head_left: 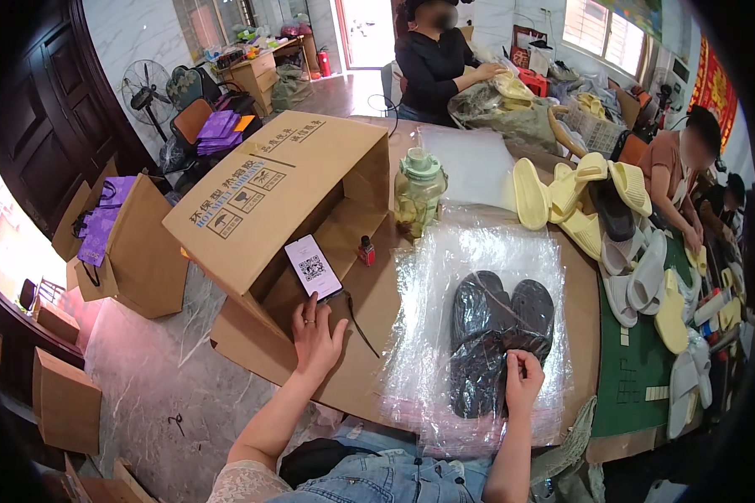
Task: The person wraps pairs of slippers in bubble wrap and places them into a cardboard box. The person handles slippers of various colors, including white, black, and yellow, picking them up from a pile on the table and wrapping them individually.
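Between the open carton (289, 168) and the clear plastic bags (415, 327), a strip of the table (359, 377) is left free, crossed by a thin black cord (361, 325). The carton's mouth is partly obstructed by the phone (314, 268), the left hand (317, 342) at its lower edge, and the small red bottle (367, 253). Behind the bags, passage is hindered by the lidded jar (420, 197); farther right, the way is crowded by pale yellow slippers (532, 197).

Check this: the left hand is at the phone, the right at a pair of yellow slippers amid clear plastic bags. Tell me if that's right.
The colour is wrong: the head view shows black slippers at the right hand, not yellow ones. The left hand at the phone and the clear plastic bags are correct.
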Demonstrator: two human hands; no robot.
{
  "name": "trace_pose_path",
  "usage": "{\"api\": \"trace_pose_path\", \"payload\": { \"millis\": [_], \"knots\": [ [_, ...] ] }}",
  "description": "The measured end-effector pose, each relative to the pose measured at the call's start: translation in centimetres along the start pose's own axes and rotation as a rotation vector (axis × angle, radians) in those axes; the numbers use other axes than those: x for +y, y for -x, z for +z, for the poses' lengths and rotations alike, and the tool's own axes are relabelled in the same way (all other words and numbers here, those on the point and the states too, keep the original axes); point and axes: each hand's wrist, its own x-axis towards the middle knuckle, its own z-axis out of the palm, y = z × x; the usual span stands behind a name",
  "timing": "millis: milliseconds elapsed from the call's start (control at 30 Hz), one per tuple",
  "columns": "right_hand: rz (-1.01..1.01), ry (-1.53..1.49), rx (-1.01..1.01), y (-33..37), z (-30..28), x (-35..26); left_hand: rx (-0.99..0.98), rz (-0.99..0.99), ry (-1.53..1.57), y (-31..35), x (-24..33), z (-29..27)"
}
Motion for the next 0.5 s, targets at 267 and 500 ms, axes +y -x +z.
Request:
{"api": "trace_pose_path", "payload": {
  "millis": [267, 500],
  "knots": [
    [0.017, 0.004, -0.001, 0.10, -0.10, 0.11, 0.061, 0.009, 0.033, 0.07, 0.01, 0.20],
    [0.018, 0.005, 0.009, 0.15, 0.06, 0.60, 0.104, -0.029, 0.039, 0.02, 0.37, -0.07]
  ]
}}
